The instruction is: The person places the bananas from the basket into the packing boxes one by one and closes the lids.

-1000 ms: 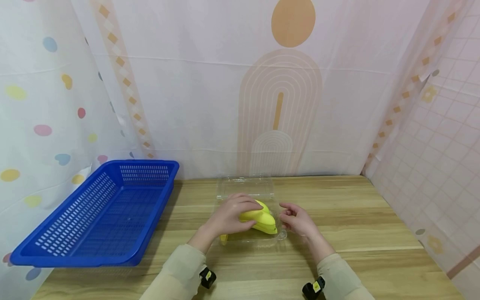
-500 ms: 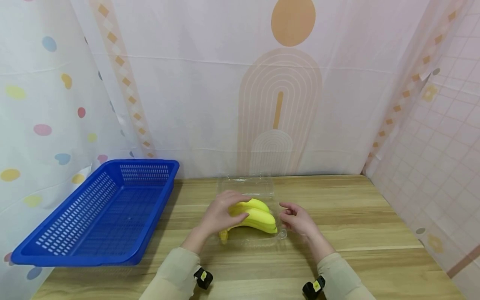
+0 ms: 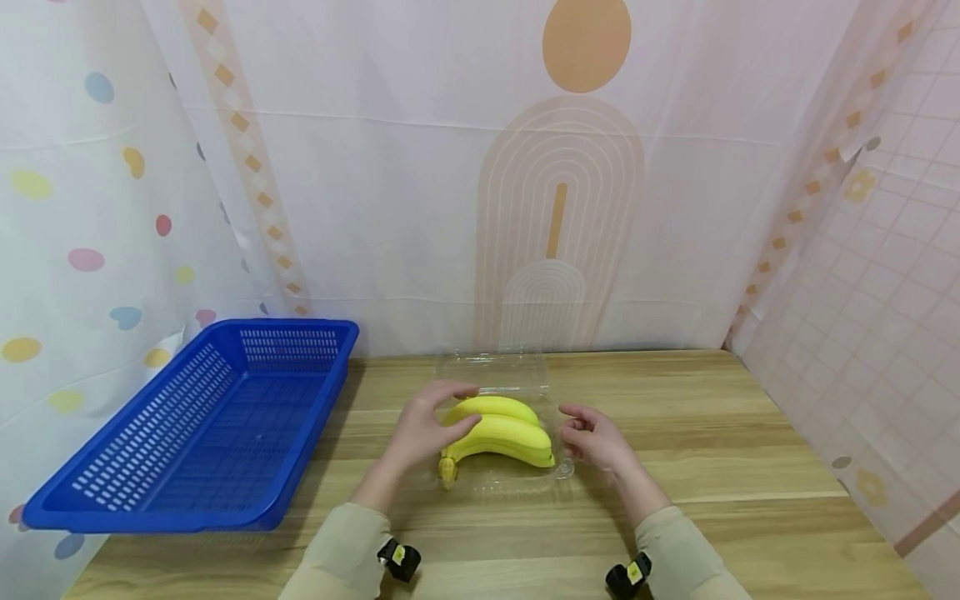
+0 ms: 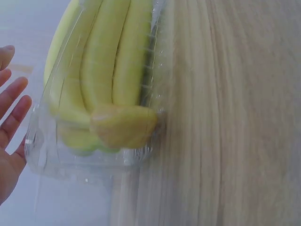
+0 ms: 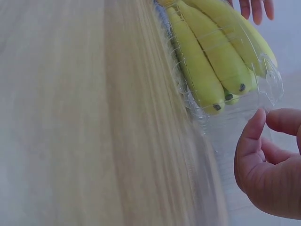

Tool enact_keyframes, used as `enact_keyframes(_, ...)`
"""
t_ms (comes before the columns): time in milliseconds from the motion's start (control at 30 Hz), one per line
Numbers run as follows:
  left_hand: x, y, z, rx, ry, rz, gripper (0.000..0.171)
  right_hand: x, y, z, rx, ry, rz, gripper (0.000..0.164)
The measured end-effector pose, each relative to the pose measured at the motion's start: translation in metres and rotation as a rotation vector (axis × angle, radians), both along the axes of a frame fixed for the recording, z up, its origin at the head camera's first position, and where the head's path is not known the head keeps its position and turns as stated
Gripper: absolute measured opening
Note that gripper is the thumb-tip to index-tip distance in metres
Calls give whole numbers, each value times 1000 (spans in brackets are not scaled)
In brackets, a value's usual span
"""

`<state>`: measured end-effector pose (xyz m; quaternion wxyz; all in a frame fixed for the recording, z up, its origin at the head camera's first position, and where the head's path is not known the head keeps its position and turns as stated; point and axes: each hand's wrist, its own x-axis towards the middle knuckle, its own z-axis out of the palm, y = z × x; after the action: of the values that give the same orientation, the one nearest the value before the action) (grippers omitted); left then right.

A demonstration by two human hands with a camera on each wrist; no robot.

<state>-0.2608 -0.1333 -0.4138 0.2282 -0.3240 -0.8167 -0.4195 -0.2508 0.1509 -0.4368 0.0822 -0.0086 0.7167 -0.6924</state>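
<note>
A bunch of yellow bananas lies in a clear plastic clamshell box, its brownish stem end at the left. My left hand hovers over the box's left side with thumb and fingers spread, gripping nothing. In the left wrist view that hand appears beside the box wall, apart from the bananas. At the box's right edge, my right hand pinches the plastic rim between thumb and forefinger. The right wrist view shows this hand near the dark banana tips. The raised lid leans at the back.
To the left stands a large blue plastic basket with slotted walls. Wooden tabletop extends around the box. A patterned curtain hangs behind the table and along both sides.
My left hand has drawn back to the left off the bananas, its fingers spread wider, so more of the bunch shows. My right hand has kept its place at the box's edge.
</note>
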Motion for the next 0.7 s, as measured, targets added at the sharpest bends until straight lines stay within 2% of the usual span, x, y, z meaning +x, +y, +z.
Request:
enact_keyframes(133, -3, -8, -3, 42, -11, 24, 40, -1, 1, -1, -15, -5, -4, 47)
enact_keyframes(233, -4, -14, -5, 66, -53, 51, 40, -1, 3, -1, -21, -3, -10, 47)
enact_keyframes(467, -5, -25, -6, 185, -201, 117, 39, -2, 8, 3, -10, 11, -13, 47)
enact_keyframes(700, -9, -37, -7, 309, -360, 143, 41, -7, 13, 9, -12, 25, -22, 46)
